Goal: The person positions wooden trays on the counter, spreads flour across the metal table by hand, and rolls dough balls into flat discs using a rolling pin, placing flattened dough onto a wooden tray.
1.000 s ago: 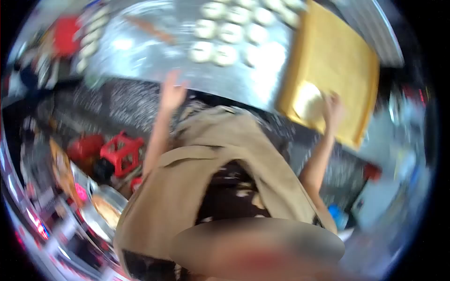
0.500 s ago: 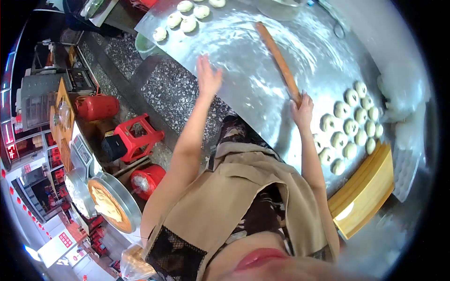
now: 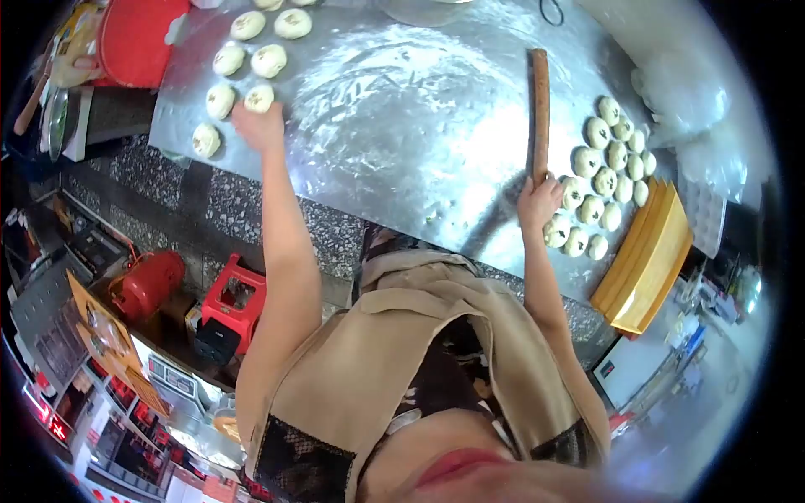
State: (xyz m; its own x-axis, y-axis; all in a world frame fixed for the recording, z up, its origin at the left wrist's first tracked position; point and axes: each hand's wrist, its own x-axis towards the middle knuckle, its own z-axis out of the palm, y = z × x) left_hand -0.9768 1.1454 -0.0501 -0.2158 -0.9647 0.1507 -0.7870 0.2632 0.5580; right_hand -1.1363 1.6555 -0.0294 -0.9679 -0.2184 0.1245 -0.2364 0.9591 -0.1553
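Observation:
At the left part of the metal table (image 3: 369, 159), my left hand (image 3: 258, 127) has its fingers closed around the near side of a filled dough bun (image 3: 259, 97). Several more pale buns with dark spots on top stand around it, one of them (image 3: 206, 140) close to the table edge. My right hand (image 3: 541, 201) grips the near end of a wooden rolling pin (image 3: 541, 109), which lies lengthwise away from me on the table. Right of that hand, another group of buns (image 3: 605, 181) sits close together.
Flour streaks cover the table's middle. Stacked yellow wooden trays (image 3: 646, 260) stand at the right edge. A metal bowl (image 3: 428, 10) is at the far side. On the left floor are a red stool (image 3: 235, 293) and a red gas cylinder (image 3: 151, 283). A red object (image 3: 141, 42) is far left.
My left hand has gone from open above the table edge to closing on a bun at the left. The view has turned left. My right hand still holds the rolling pin.

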